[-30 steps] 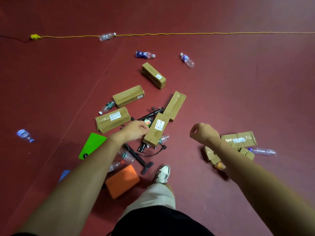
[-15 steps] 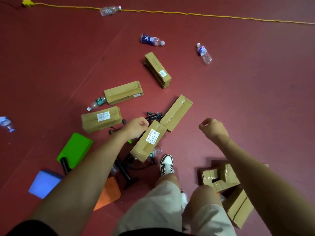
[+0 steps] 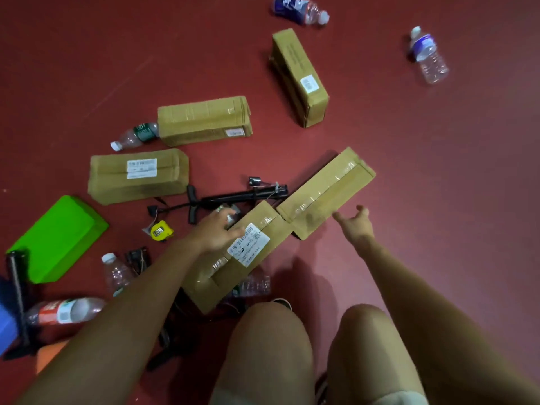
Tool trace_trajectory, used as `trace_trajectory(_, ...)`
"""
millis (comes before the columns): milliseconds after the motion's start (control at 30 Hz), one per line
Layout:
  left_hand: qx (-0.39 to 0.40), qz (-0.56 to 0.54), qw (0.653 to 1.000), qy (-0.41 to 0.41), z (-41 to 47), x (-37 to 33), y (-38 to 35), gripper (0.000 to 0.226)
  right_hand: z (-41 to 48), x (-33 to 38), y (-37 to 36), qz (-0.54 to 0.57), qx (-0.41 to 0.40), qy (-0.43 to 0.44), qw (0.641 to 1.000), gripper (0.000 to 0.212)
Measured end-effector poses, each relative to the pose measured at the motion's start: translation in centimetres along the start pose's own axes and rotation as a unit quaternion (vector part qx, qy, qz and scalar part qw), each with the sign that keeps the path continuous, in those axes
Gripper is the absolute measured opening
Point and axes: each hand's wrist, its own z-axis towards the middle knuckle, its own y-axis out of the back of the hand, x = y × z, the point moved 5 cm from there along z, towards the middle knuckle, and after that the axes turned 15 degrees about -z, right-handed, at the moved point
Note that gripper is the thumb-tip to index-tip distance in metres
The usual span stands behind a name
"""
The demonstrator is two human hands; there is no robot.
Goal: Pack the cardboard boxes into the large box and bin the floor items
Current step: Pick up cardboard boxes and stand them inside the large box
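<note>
Head view: left hand [image 3: 217,232] spread over labelled box [image 3: 273,226], right hand [image 3: 355,225] open beside taped box [image 3: 327,190]; gripping each mid-length should keep it level.

Box labels [image 3: 249,244] seem unreadably blurred.

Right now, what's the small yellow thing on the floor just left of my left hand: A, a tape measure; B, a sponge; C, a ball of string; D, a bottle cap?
A: the tape measure shows a boxy yellow case, lying between the left hand and the green block.
</note>
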Motion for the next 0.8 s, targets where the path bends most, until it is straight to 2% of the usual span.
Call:
trace_trajectory(133,-0.013,-0.011,1.000,0.026,5.1,5.0,-2.9,0.074,6.3,-1.3,-6.1,0.087,-0.004,-0.016,0.996,0.081)
trace_trajectory(233,0.001,-0.049,0.998,0.040,7.7,7.0,-4.3,0.070,9.1,-2.0,-9.4,0.138,-0.019,-0.043,0.989,0.090)
trace_trajectory(367,0.007,-0.063,0.997,0.048,9.9,8.9,-5.0,0.072,11.4,-3.1,-12.3,0.274,-0.033,-0.063,0.959,0.103)
trace_trajectory(433,0.034,-0.075,0.995,0.064,10.4,9.8,-5.4,0.076,11.7,-3.6,-13.5,0.294,-0.023,-0.046,0.954,0.109)
trace_trajectory(533,0.040,-0.080,0.994,0.061,10.5,10.3,-5.4,0.072,12.0,-3.9,-14.7,0.268,-0.042,-0.034,0.962,0.113)
trace_trajectory(600,0.038,-0.062,0.996,0.042,10.5,10.4,-5.1,0.065,12.4,-3.8,-15.1,0.257,-0.051,-0.045,0.964,0.113)
trace_trajectory(700,0.037,-0.047,0.998,0.026,10.2,11.4,-4.8,0.056,12.7,-3.6,-14.8,0.297,-0.066,-0.037,0.952,0.106)
trace_trajectory(800,0.009,-0.098,0.995,0.011,9.7,12.2,-4.3,0.064,12.8,-3.8,-14.1,0.344,-0.081,-0.005,0.935,0.098)
